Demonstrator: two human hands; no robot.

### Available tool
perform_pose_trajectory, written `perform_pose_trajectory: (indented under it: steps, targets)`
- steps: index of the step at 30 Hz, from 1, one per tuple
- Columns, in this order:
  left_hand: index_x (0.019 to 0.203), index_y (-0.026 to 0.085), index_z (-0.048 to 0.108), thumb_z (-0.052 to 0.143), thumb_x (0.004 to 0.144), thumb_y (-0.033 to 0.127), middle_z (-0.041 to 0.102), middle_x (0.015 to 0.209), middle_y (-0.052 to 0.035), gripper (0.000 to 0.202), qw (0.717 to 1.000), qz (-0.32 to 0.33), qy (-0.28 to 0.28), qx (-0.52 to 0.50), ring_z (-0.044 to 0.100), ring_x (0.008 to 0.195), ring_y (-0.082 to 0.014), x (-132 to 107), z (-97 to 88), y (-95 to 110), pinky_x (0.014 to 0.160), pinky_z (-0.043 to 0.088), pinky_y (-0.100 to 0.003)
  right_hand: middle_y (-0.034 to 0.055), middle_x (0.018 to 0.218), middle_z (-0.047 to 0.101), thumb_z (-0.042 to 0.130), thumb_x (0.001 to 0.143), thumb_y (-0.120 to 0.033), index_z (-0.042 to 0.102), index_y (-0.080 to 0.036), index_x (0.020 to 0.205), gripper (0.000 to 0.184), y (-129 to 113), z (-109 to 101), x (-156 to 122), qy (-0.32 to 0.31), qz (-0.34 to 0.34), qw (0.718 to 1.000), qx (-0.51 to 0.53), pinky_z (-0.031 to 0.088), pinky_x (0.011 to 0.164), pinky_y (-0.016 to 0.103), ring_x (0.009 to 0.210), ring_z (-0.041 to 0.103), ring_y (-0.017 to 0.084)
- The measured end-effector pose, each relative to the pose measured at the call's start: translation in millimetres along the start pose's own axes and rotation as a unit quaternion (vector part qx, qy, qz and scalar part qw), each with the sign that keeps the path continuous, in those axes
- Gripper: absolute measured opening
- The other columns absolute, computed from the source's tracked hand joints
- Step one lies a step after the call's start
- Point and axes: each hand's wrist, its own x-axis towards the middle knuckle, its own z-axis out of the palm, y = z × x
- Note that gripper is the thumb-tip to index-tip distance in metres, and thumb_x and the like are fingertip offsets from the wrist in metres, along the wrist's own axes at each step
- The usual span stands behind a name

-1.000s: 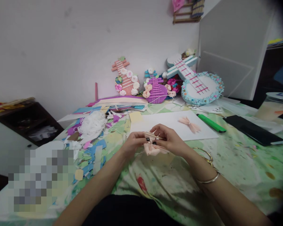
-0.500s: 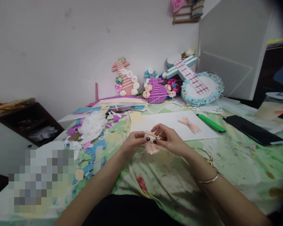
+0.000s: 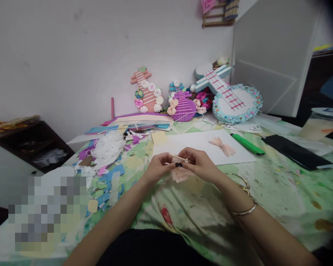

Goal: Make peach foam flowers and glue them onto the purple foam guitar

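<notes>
My left hand (image 3: 158, 168) and my right hand (image 3: 200, 164) meet thumb to thumb above the cloth-covered table, both closed. Between them is a soft peach paper piece (image 3: 181, 176), its lower edge hanging below the thumbs. A thin pale stick (image 3: 180, 158) lies across the top of the paper, its right end inside my right fingers and its left end by my left index finger. How the paper sits against the stick is partly hidden by my fingers. Just beyond, a peach paper bundle (image 3: 222, 146), pinched at its middle, rests on a white sheet (image 3: 188, 142).
A green cutter knife (image 3: 247, 144) and a black phone (image 3: 295, 152) lie to the right, near a lidded jar (image 3: 320, 123). On the left are tangled white string (image 3: 107, 148) and blue paper scraps (image 3: 105, 197). Decorated model instruments (image 3: 235, 103) lean at the wall.
My thumbs have come together over the peach paper, with my left thumb shifting right. The stick remains between my hands. The view has moved very slightly.
</notes>
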Motion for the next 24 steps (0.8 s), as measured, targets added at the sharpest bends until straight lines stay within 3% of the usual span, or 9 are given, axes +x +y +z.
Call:
perform_pose_trajectory:
  steps: [6,13,18,24]
  targets:
    - [0.076,0.01,0.065,0.077,0.061,0.036,0.063,0.068,-0.0015,0.032,0.999,-0.007,0.004,0.032,0.055,0.06,-0.0109,0.5,1.0,-3.4,0.06,0.042,-0.023,-0.0018,0.066,0.059,0.056,0.075,-0.018,0.063,-0.015,0.079,0.008,7.1,1.6,3.5,0.008,0.01,1.0,-0.008,0.032,0.054,0.02,0.059,0.047,0.009]
    - [0.075,0.011,0.063,0.076,0.063,0.037,0.063,0.069,-0.0013,0.031,1.0,0.024,0.012,0.009,0.056,0.06,-0.01,1.2,-0.1,-4.6,0.058,0.042,-0.021,-0.0026,0.062,0.057,0.055,0.084,-0.032,0.062,-0.016,0.076,0.019,5.0,0.5,1.8,0.003,-0.023,0.997,-0.07,0.029,0.052,0.02,0.054,0.044,0.008]
    - [0.079,0.012,0.062,0.077,0.064,0.033,0.064,0.07,-0.0015,0.029,0.998,0.056,0.03,-0.014,0.058,0.062,-0.0105,0.3,1.7,-1.1,0.059,0.044,-0.021,0.0014,0.079,0.065,0.048,0.09,-0.034,0.065,-0.021,0.093,0.022,2.3,-2.8,-0.1,0.034,-0.064,0.981,-0.179,0.035,0.06,0.021,0.065,0.054,0.011]
    - [0.077,0.012,0.063,0.079,0.06,0.029,0.065,0.07,-0.0013,0.028,0.997,0.056,0.041,-0.017,0.059,0.062,-0.0107,0.2,2.0,-0.7,0.056,0.045,-0.02,0.0019,0.093,0.071,0.048,0.089,-0.025,0.068,-0.025,0.101,0.023,10.6,-0.9,-1.1,0.043,-0.097,0.976,-0.191,0.041,0.069,0.022,0.081,0.063,0.013]
